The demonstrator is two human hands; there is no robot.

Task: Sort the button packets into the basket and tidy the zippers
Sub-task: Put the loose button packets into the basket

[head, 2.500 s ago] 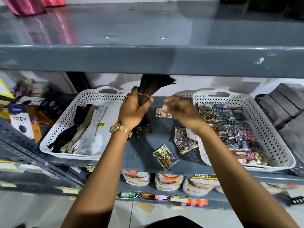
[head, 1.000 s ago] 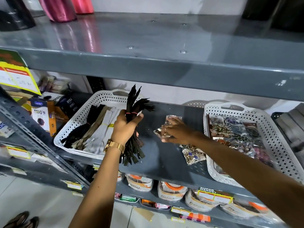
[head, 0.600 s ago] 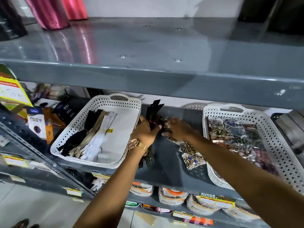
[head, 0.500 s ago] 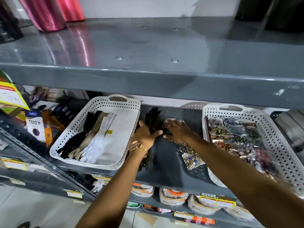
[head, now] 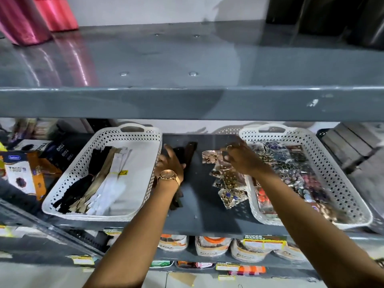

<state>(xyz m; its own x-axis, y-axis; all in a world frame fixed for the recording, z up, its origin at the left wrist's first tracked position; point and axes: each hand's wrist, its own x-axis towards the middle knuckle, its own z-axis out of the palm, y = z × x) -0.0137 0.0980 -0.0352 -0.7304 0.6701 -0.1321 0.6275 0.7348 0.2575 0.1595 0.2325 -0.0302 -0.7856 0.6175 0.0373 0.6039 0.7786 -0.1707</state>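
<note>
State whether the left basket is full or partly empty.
Partly empty: zippers fill only the left side of the left basket; its right half shows bare floor.

"SUPER MARKET" shows on a packet label (head: 264,240) below the shelf; "TRIO" on a box (head: 20,173).

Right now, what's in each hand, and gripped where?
Left hand rests on the bundle of black zippers lying on the shelf, around its middle. Right hand hovers over the loose button packets; whether it grips one cannot be told.

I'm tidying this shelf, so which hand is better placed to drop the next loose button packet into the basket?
Right. The right hand hovers over the loose button packets, beside the button basket. The left hand rests on the black zipper bundle.
</note>
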